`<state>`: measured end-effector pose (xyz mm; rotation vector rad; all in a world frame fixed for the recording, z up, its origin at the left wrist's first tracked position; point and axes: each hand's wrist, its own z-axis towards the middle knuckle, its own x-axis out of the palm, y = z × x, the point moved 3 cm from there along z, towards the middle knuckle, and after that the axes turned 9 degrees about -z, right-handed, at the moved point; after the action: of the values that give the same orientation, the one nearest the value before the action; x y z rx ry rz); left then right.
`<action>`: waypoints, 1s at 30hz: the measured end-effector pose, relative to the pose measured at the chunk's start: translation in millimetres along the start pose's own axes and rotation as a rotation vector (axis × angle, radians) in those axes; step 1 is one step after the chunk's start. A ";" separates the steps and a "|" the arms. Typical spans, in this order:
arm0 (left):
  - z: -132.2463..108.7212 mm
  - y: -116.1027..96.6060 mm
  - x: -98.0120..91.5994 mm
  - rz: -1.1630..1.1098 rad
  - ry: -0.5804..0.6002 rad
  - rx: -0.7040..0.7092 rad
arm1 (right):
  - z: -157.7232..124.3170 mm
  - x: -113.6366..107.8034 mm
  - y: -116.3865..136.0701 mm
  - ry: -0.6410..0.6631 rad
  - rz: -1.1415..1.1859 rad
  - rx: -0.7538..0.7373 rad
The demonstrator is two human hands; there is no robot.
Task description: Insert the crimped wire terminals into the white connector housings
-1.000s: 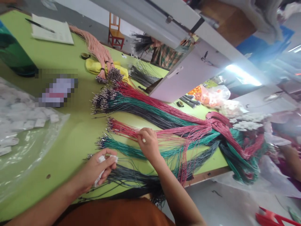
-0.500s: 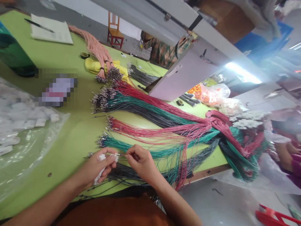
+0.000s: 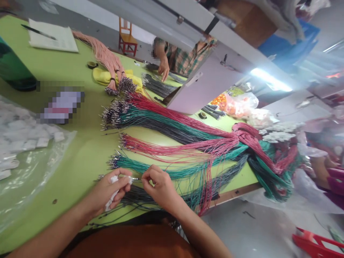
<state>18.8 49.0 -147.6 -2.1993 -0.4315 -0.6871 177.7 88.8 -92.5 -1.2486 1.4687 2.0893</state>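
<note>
My left hand [image 3: 107, 190] is closed around small white plastic connector housings [image 3: 114, 178], some showing between the fingers and below the palm. With thumb and fingertips together, my right hand [image 3: 159, 184] pinches a thin wire [image 3: 136, 178] whose tip is at the housing by my left thumb. How far the tip is inside cannot be made out. Beneath both hands lie black wires [image 3: 134, 195]. Just beyond them run bundles of green wires [image 3: 139, 166] and red wires [image 3: 150, 146], metal terminals on their left ends.
A clear bag of white housings [image 3: 24, 129] lies at left, near a blurred-out phone [image 3: 63, 106] and a green bottle [image 3: 13, 68]. Pink wires [image 3: 99, 53] rest on a yellow cloth [image 3: 102, 76]. A white panel [image 3: 199, 86] stands upright; behind it a co-worker's hand [image 3: 163, 68] reaches over grey wires.
My right hand has come slightly closer to my left, and less wire shows between them. Across the table, a co-worker's hand has come into view over the grey wires.
</note>
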 end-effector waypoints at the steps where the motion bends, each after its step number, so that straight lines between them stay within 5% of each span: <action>1: 0.0 -0.3 0.2 -0.002 -0.002 -0.006 | 0.2 0.5 0.4 -0.002 -0.006 -0.008; 23: 1.2 0.0 0.4 0.072 -0.042 -0.024 | 1.3 0.3 4.6 0.049 -0.256 -0.124; 30: 1.2 2.4 -1.0 0.085 -0.014 -0.024 | 2.5 5.2 7.3 0.045 -0.149 -0.155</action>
<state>19.6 48.4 -150.2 -2.2329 -0.3359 -0.6344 168.6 86.6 -91.9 -1.4239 1.2090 2.1207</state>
